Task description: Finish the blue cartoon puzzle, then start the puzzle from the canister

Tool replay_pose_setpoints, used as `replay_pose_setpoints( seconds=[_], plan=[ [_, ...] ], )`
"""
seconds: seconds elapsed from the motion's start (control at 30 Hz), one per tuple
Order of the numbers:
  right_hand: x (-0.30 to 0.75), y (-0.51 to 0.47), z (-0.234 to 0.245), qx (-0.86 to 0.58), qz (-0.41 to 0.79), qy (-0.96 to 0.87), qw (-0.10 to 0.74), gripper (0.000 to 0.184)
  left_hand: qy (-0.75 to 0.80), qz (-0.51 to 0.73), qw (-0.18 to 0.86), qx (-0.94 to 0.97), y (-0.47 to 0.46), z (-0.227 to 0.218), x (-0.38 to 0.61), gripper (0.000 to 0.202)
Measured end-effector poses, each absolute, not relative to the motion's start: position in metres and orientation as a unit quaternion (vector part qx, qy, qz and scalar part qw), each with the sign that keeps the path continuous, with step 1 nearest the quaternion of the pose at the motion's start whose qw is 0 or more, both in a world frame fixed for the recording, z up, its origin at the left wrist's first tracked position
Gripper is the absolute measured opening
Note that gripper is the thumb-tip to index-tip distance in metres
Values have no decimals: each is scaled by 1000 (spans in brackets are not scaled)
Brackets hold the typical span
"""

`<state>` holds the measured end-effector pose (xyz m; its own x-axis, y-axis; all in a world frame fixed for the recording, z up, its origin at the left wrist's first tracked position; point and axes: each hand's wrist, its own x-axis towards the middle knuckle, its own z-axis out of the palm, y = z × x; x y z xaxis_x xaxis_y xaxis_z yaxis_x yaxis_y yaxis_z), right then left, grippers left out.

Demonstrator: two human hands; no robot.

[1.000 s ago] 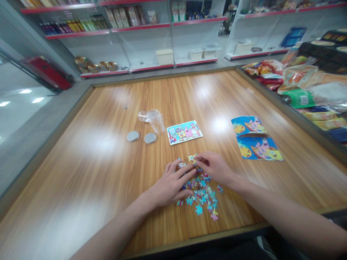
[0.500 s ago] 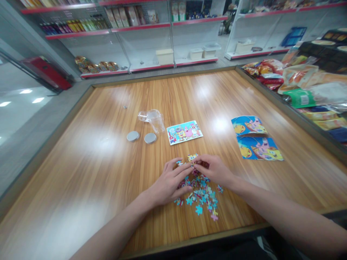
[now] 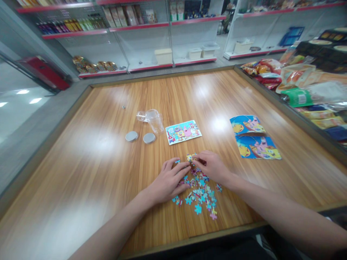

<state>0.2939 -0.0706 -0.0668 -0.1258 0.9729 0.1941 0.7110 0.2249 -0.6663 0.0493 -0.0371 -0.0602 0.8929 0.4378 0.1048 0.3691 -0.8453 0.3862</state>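
Note:
Loose jigsaw puzzle pieces (image 3: 202, 193), mostly light blue with some pink and yellow, lie in a pile near the table's front. My left hand (image 3: 170, 180) rests over the pile's left side, fingers stretched out and apart, covering some pieces. Across from it, my right hand (image 3: 213, 166) has thumb and forefinger pinched at a small yellow cluster of puzzle pieces (image 3: 189, 157) at the pile's far end. The exact piece between those fingertips is partly hidden. Just beyond lies a cartoon picture card (image 3: 183, 132).
Two round silver lids (image 3: 149, 138) and clear plastic containers (image 3: 154, 121) are left of the card. A folded blue cartoon sheet (image 3: 257, 146) lies to the right. Packaged goods (image 3: 300, 83) fill a raised-edge area at right; store shelves (image 3: 141, 66) stand behind the wooden table (image 3: 108, 180).
My right fingertips have moved slightly away from my left fingertips, toward the yellow pieces. The left hand stays spread over the pile, and the view has shifted a little.

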Motion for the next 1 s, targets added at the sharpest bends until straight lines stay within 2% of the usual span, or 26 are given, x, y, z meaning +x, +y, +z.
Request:
replay_pose_setpoints(
  seconds=[0.13, 0.4, 0.57, 0.7, 0.8, 1.0],
  plan=[
    [299, -71, -70, -583, 200, -721, 316, 22, 211, 96, 179, 956, -37, -59, 49, 58],
    [303, -72, -73, -560, 177, -762, 272, 18, 210, 90, 177, 957, -36, -59, 48, 56],
    [302, -72, -71, -556, 181, -767, 264, 23, 206, 102, 173, 958, -36, -60, 48, 55],
    [302, -72, -70, -564, 174, -768, 250, 35, 184, 97, 162, 965, -36, -61, 48, 58],
    [303, -72, -71, -564, 165, -772, 242, 32, 175, 81, 156, 969, -35, -63, 49, 64],
    [304, -72, -72, -565, 163, -773, 238, 32, 186, 61, 151, 969, -34, -61, 48, 62]
  ],
)
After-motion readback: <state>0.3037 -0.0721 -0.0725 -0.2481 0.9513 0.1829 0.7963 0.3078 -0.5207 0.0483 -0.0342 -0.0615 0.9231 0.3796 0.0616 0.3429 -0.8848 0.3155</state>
